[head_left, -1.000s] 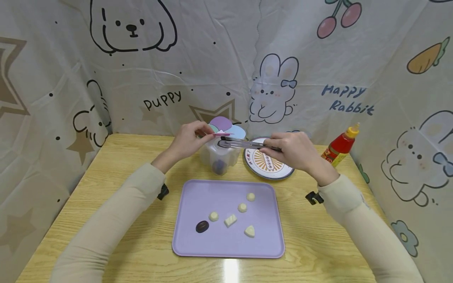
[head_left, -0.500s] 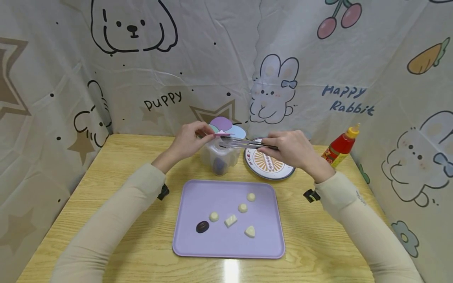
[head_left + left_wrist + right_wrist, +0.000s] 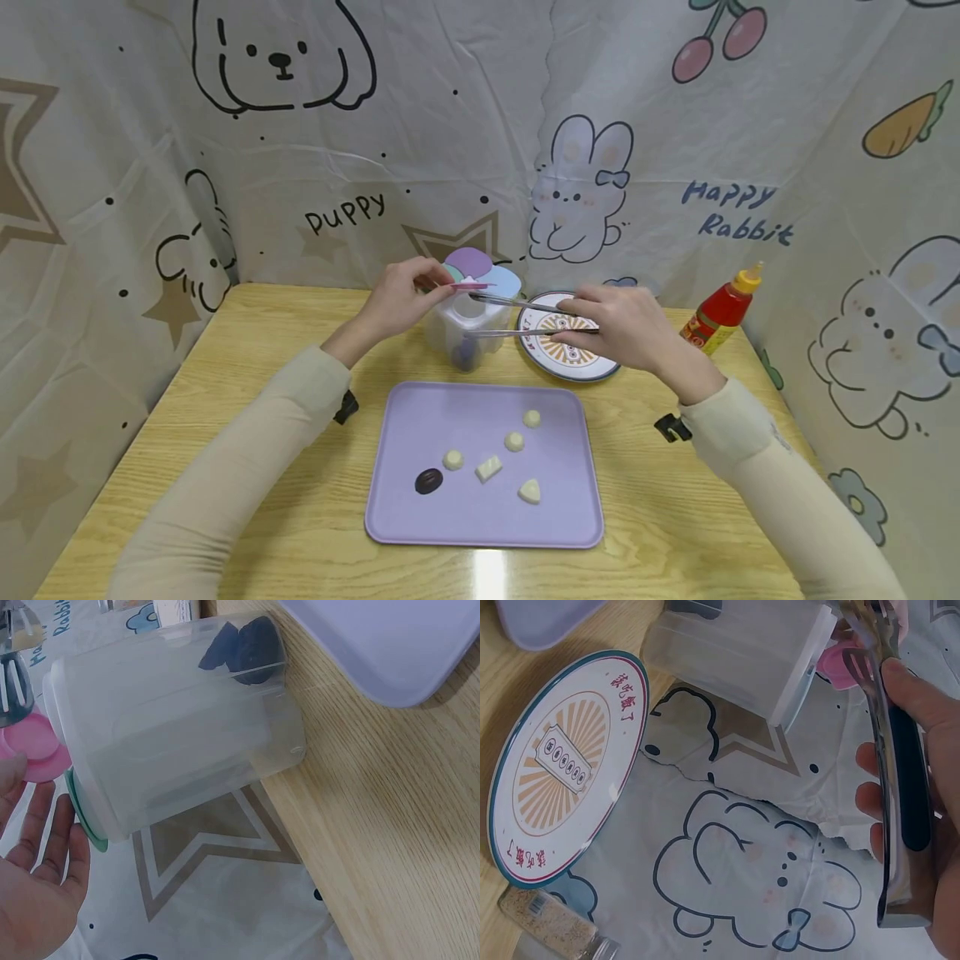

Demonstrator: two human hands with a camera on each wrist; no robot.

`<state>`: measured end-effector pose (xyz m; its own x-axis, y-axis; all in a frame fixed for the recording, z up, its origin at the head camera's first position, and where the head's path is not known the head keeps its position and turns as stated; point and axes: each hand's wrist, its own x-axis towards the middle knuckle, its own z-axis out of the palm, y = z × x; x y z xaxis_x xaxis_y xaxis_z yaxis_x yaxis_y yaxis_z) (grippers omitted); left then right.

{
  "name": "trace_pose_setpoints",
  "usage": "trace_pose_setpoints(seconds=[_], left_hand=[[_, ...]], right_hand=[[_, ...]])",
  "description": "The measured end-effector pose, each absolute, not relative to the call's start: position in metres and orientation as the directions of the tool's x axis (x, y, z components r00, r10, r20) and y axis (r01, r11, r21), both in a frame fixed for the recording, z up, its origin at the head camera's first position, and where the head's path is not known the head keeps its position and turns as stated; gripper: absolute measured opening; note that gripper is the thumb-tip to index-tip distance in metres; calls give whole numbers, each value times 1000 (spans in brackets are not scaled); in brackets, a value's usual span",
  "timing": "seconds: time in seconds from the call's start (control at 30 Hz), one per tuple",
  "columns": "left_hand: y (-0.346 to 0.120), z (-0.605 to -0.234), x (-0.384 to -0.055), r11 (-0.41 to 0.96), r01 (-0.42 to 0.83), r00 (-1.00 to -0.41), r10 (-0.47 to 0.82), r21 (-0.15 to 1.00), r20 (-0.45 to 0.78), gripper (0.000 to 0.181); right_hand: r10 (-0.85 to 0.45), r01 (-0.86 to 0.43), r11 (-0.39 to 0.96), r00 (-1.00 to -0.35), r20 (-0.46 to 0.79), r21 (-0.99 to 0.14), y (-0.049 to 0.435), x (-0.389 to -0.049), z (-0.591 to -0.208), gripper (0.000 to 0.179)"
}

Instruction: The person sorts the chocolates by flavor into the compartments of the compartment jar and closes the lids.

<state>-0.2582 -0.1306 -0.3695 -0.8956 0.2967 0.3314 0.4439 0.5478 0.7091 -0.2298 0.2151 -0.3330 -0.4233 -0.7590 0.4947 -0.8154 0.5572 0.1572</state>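
My left hand pinches the pink flap lid of a clear plastic canister and holds it raised. Under the flap, a round opening shows in the canister's top. Dark pieces lie at the bottom inside; their kind is unclear. My right hand holds metal tongs with dark grips. The tongs' arms are spread wide, their tips by the opening, with nothing visible between them. Purple, green and blue flaps cover the rest of the canister's top.
A lilac tray in front carries one dark candy-like piece and several cream-coloured pieces. Behind the tongs lies a patterned plate. A red sauce bottle stands at right, and a jar of grains near the plate.
The tongs' arms, close together over the opening before, are now spread apart. My right hand has shifted slightly right and down. My left hand and the pink flap have stayed put.
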Motion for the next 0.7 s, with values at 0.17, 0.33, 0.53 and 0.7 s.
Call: trace_pose_setpoints(seconds=[0.17, 0.33, 0.53, 0.7], left_hand=[[-130, -370, -259, 553, 444, -895, 296, 705, 332, 12], [-130, -369, -258, 556, 443, -896, 298, 703, 329, 12], [-130, -368, -258, 555, 441, -897, 296, 705, 328, 12], [-130, -369, -258, 554, 448, -894, 300, 702, 333, 11]], right_hand=[[-738, -781, 608, -489, 465, 144, 221, -216, -331, 41], [-718, -743, 653, -545, 433, 147, 226, -204, -333, 45], [-730, -766, 628, -516, 449, 140, 229, -191, -342, 44], [-773, -826, 547, -437, 459, 135, 227, -181, -352, 40]])
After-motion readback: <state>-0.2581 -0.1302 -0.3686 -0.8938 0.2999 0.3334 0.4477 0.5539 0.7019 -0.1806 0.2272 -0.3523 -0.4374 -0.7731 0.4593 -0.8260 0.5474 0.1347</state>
